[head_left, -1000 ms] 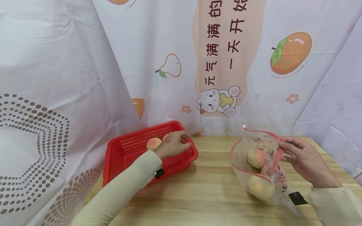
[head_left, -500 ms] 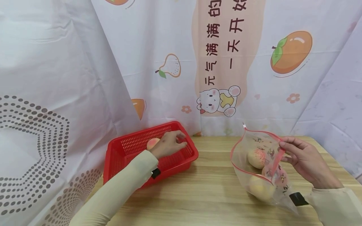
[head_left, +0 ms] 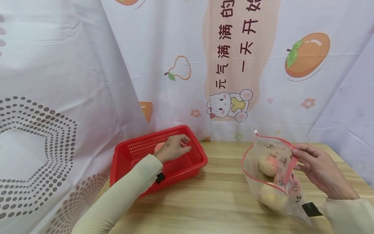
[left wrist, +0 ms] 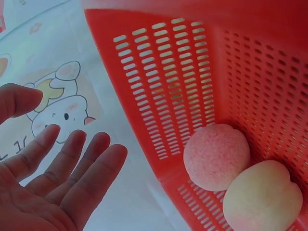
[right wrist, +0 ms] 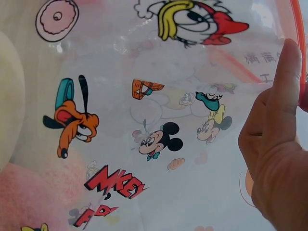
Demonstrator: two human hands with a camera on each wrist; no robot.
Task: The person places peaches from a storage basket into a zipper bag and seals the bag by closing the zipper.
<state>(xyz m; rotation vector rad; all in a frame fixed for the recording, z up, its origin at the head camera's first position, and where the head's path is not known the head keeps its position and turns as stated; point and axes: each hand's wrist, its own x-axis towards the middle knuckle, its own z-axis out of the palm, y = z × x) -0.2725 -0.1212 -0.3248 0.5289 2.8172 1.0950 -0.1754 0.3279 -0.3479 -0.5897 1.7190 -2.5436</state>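
My left hand (head_left: 174, 148) hangs over the red plastic basket (head_left: 159, 182), holding nothing, its fingers loosely bent and apart. Two peaches lie in the basket: a pink peach (left wrist: 216, 156) and a pale peach (left wrist: 262, 197), side by side in the left wrist view. The head view shows only part of one peach (head_left: 158, 147) behind that hand. At right, my right hand (head_left: 322, 169) pinches the red zip edge of a clear cartoon-printed zip bag (head_left: 253, 183), whose mouth gapes toward the left. Inside the bag are peaches, among them a speckled peach (head_left: 267, 165) and a yellowish peach (head_left: 273, 196).
Both basket and bag stand on a wood-grain table (head_left: 216, 195). A printed white curtain (head_left: 175, 35) hangs right behind the table, and another sheet (head_left: 52, 81) closes off the left side. The zip slider (head_left: 255, 131) sits at the bag's far corner.
The left hand has drawn slightly left over the basket, and a second peach seen beside it earlier is now hidden in the head view. The right hand keeps its grip. The head view has shifted slightly.
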